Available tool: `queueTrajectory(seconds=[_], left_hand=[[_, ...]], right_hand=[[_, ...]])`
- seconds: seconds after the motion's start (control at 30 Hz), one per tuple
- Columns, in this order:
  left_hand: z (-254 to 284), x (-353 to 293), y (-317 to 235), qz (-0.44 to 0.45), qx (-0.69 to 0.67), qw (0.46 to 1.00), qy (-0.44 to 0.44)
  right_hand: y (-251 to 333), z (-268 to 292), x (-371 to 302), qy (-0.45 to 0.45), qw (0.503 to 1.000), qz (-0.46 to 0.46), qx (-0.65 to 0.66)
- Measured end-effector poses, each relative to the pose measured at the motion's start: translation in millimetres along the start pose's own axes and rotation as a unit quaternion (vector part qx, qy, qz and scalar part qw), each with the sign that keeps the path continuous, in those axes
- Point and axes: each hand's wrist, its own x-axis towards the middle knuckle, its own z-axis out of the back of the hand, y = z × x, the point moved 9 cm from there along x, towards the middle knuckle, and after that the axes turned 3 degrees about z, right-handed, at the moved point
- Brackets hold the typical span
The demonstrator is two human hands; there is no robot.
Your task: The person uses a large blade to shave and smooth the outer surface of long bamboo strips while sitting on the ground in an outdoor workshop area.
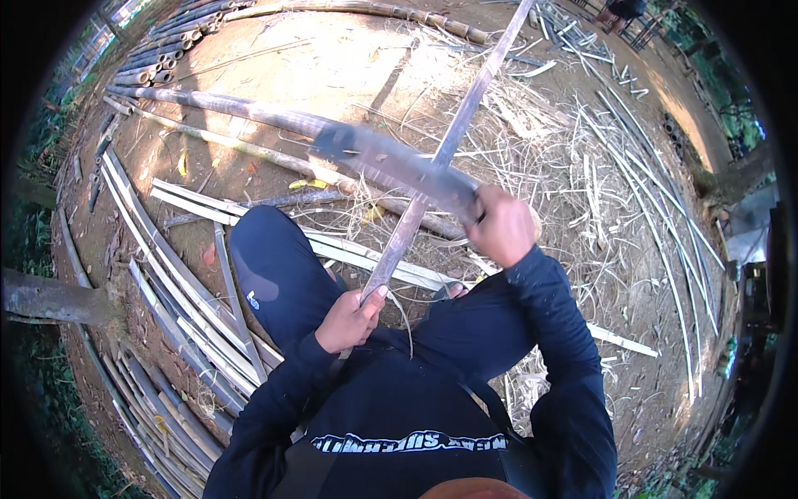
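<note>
My left hand (352, 321) is closed around the near end of a long split bamboo strip (467, 115), which slants up and away to the right. In my right hand (505, 226) is the handle of a machete (386, 160). Its broad dark blade points left and is smeared by motion. The blade crosses the strip about midway along the visible length; whether it bites into the strip I cannot tell. A thin curled shaving (405, 320) hangs by the strip's near end, close to my left hand.
A thick bamboo pole (241, 108) lies on the ground ahead, beneath the blade. Split bamboo lengths (179, 279) lie on the left, with thin strips (657, 208) on the right. Shavings (582, 179) litter the ground. Cut poles (158, 62) are stacked far left. A tree trunk (58, 299) stands left.
</note>
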Motion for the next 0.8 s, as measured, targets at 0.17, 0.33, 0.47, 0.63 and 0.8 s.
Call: queueTrajectory(seconds=[0.17, 0.33, 0.47, 0.63, 0.8], left_hand=[[10, 21, -10, -0.288, 0.119, 0.943, -0.118], [-2, -1, -32, -0.240, 0.202, 0.935, -0.164], [-7, -13, -21, -0.240, 0.211, 0.933, -0.164], [-8, -27, -22, -0.250, 0.223, 0.926, -0.176], [-10, -33, -17, -0.219, 0.221, 0.940, -0.139]], right_hand=[[69, -17, -43, 0.179, 0.975, 0.122, -0.052], [-17, 6, -9, 0.113, 0.987, 0.013, -0.114], [-59, 22, 17, 0.090, 0.977, -0.059, -0.185], [11, 11, 7, 0.140, 0.975, 0.111, -0.136], [-113, 61, 62, 0.087, 0.962, -0.153, -0.210]])
